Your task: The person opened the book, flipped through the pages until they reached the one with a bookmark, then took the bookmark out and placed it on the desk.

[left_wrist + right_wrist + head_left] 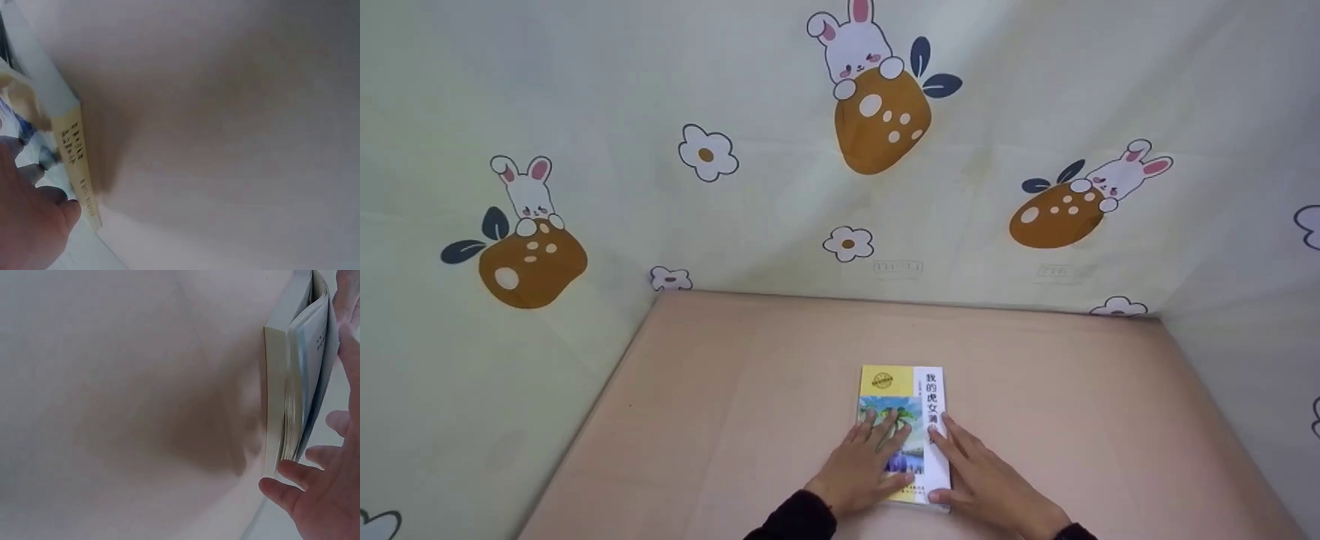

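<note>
A paperback book [916, 459] lies on the table, its cover showing a yellow panel, a coloured picture and a white strip of Chinese characters. Spread fingers of my left hand [859, 466] rest over the cover's picture. Along the book's right edge lies my right hand [994, 484], its fingers extended and touching the cover's border. The left wrist view shows the book's printed spine [76, 152] beside the left hand [34, 225]. In the right wrist view the page edges [289, 405] face the camera, the upper pages and cover slightly lifted, with the right hand [329, 495] alongside.
The table has a plain pinkish-tan surface [750, 375]. Pale cloth walls [765, 210] printed with rabbits, brown strawberries and flowers enclose it at the back and both sides. Dark sleeves [799, 517] cover both wrists.
</note>
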A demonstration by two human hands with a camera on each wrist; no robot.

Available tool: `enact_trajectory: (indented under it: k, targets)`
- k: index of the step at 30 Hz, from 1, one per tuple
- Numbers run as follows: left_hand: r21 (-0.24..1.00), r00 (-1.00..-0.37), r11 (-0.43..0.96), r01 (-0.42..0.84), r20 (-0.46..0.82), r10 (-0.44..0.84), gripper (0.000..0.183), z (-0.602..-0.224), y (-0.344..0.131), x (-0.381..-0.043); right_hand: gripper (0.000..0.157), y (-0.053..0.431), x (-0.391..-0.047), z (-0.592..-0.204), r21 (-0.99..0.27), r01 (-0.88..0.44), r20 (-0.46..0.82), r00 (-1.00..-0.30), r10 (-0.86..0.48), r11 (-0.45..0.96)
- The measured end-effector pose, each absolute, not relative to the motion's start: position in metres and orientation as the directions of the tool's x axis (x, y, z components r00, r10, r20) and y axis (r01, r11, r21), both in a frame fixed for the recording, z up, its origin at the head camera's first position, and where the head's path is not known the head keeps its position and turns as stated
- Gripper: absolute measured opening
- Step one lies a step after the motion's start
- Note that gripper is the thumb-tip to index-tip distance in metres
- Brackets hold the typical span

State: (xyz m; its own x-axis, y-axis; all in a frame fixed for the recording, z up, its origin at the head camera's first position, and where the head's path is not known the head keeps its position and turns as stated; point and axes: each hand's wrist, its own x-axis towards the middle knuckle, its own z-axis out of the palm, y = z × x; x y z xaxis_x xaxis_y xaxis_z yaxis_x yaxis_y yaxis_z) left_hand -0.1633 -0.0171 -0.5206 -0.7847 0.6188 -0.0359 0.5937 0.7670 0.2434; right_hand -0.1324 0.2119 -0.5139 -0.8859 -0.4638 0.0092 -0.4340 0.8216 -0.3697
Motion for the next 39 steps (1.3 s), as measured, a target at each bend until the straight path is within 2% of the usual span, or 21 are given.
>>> enact_trajectory:
  k: [6,12,16,19,24,33,39]
  targets:
    - [0.174,-0.794,0.791,0.587,-0.066,0.604,0.071,-0.531,-0.012,-0.163,0.089,0.217,-0.132,-0.524,-0.429,-0.419,-0.017,-0.882,-0.471,0.8]
    - [0.127,-0.808,0.805,0.58,-0.041,0.588,0.07,-0.536,-0.012,-0.159,0.086,0.222,-0.136,-0.529,-0.582,-0.428,0.019,-0.857,-0.515,0.691]
    - [0.126,-0.82,0.816,0.564,-0.026,0.571,0.068,-0.534,-0.013,-0.153,0.082,0.222,-0.138,-0.534,-0.73,-0.333,-0.038,-0.853,-0.521,0.597]
    - [0.109,-0.828,0.824,0.556,-0.011,0.56,0.066,-0.536,-0.011,-0.149,0.081,0.221,-0.14,-0.537,-0.789,-0.25,-0.08,-0.863,-0.499,0.56]
    - [0.105,-0.833,0.828,0.552,0.024,0.552,0.068,-0.544,-0.006,-0.143,0.077,0.223,-0.138,-0.542,-0.811,-0.23,-0.058,-0.883,-0.466,0.538]
    - [0.167,-0.825,0.817,0.553,-0.031,0.565,0.083,-0.532,-0.005,-0.129,0.074,0.22,-0.135,-0.552,-0.827,-0.212,-0.013,-0.919,-0.395,0.52]
    - [0.186,-0.838,0.829,0.527,-0.05,0.543,0.085,-0.526,-0.004,-0.13,0.074,0.214,-0.131,-0.545,-0.795,-0.241,0.033,-0.933,-0.357,0.556]
